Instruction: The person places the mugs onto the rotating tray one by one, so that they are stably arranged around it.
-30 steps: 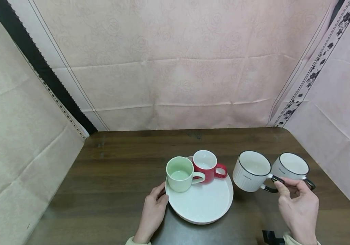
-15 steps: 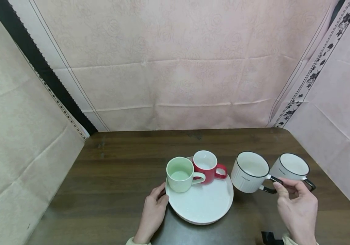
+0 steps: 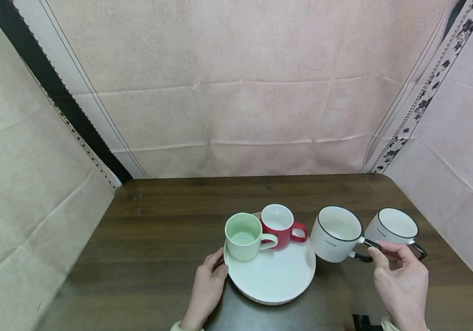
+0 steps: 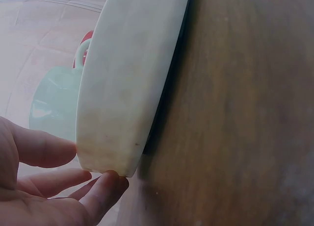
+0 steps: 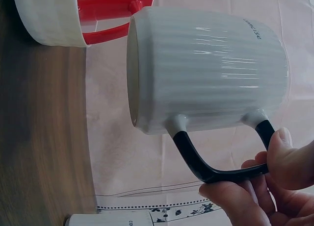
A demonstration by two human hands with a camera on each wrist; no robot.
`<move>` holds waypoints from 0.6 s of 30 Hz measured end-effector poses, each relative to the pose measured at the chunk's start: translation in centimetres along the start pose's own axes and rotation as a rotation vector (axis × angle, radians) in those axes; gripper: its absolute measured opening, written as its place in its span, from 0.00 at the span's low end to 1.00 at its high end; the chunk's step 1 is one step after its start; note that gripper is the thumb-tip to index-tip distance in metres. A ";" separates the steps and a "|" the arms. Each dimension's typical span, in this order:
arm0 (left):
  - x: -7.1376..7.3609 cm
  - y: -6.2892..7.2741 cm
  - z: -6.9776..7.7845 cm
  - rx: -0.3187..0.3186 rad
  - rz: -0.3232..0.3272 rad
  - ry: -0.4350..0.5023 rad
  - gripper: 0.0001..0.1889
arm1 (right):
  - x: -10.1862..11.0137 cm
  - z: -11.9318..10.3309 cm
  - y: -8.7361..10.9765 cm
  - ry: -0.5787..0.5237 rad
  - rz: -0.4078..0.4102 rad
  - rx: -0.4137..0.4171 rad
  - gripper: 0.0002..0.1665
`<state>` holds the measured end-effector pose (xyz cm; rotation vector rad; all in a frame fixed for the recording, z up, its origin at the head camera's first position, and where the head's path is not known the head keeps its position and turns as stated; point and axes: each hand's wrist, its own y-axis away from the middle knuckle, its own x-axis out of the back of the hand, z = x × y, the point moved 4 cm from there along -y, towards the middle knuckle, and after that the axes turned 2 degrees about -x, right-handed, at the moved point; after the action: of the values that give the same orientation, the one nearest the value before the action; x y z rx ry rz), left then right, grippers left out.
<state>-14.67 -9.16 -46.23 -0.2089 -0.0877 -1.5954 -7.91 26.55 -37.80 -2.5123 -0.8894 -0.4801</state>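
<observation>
1. The right hand [image 3: 402,280] pinches the black handle [image 5: 211,176] of a big white mug [image 3: 336,243] between the thumb and fingers.
2. This mug has a dark rim and small black letters. It is held up off the surface [image 3: 158,257], by the right side of a round white plate [image 3: 273,282].
3. The left hand [image 3: 209,285] is spread a little. Its thumb and fingertips touch the plate's thick side on the left, with the fingers not wrapped around it.
4. The plate sits flat on the brown surface.
5. A light green cup [image 3: 242,250] stands upright on the plate, near the left hand. Its handle points right.
6. A red cup [image 3: 285,235], white inside, stands just behind it, also upright on the plate. Its handle points right too.
7. Another white mug [image 3: 389,232] with a dark rim stands on the surface, past the right hand.
8. Pale cloth [image 3: 228,105] hangs behind the surface.
</observation>
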 end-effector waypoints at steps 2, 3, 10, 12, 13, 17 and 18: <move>0.0 0.0 0.0 -0.008 -0.001 0.000 0.22 | 0.0 0.0 0.0 -0.003 -0.002 0.001 0.10; 0.0 0.0 0.0 -0.010 0.001 0.000 0.22 | 0.0 0.0 0.0 -0.006 -0.004 0.001 0.10; 0.0 0.2 0.2 -0.005 0.007 0.003 0.22 | 0.0 -0.2 0.2 -0.010 -0.015 -0.008 0.10; 0.0 0.2 0.2 -0.012 0.003 0.004 0.22 | -0.1 -0.3 0.2 -0.012 -0.019 -0.010 0.10; 0.0 0.3 0.3 -0.015 0.003 0.004 0.22 | -0.1 -0.3 0.2 -0.013 -0.019 -0.010 0.10; 0.0 0.3 0.3 -0.019 0.000 0.002 0.22 | -0.1 -0.4 0.2 -0.030 -0.021 -0.002 0.10; -0.1 0.3 0.3 -0.014 0.001 0.001 0.22 | -0.1 -0.4 0.3 -0.036 -0.021 0.000 0.10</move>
<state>-14.35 -9.06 -45.93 -0.2193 -0.0760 -1.5952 -7.92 26.10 -37.58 -2.5213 -0.9299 -0.4428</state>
